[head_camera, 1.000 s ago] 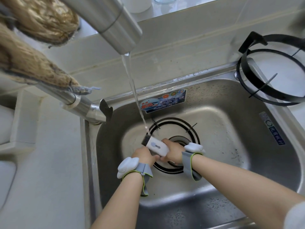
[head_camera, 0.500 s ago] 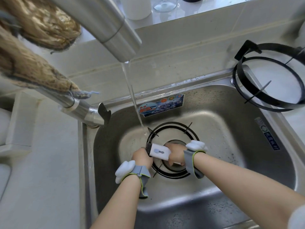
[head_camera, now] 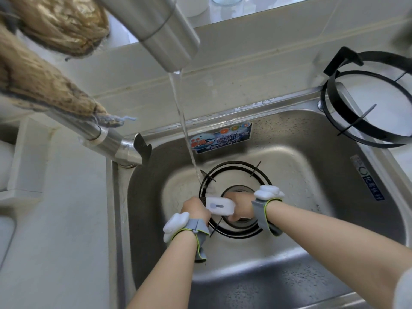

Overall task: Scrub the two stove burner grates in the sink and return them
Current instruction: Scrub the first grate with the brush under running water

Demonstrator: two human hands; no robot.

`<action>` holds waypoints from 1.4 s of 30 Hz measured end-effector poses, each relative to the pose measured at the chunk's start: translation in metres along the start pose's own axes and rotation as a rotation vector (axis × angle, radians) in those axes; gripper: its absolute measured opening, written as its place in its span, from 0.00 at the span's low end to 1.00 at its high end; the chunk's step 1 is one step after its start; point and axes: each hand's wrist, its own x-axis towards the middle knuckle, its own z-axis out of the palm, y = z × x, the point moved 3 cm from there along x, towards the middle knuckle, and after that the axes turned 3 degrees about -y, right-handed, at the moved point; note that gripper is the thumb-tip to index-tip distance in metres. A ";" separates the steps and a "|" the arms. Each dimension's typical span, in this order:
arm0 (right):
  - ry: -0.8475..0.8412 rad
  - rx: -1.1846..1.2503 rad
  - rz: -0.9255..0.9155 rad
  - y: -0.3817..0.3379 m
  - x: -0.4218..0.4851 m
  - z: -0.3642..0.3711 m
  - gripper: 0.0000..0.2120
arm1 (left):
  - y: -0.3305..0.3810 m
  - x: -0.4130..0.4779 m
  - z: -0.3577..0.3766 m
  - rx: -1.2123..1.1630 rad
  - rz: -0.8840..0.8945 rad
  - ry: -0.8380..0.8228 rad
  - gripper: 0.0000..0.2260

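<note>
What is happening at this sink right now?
A person scrubs a black round wire burner grate lying in the stainless steel sink, under water running from the metal tap. The right hand grips a white-handled scrubbing brush; the left hand holds the grate's rim. A second black burner grate rests on the counter at the sink's right corner.
</note>
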 end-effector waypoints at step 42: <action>0.096 0.969 0.144 -0.006 0.019 0.027 0.21 | 0.002 -0.005 -0.002 0.019 0.060 0.016 0.21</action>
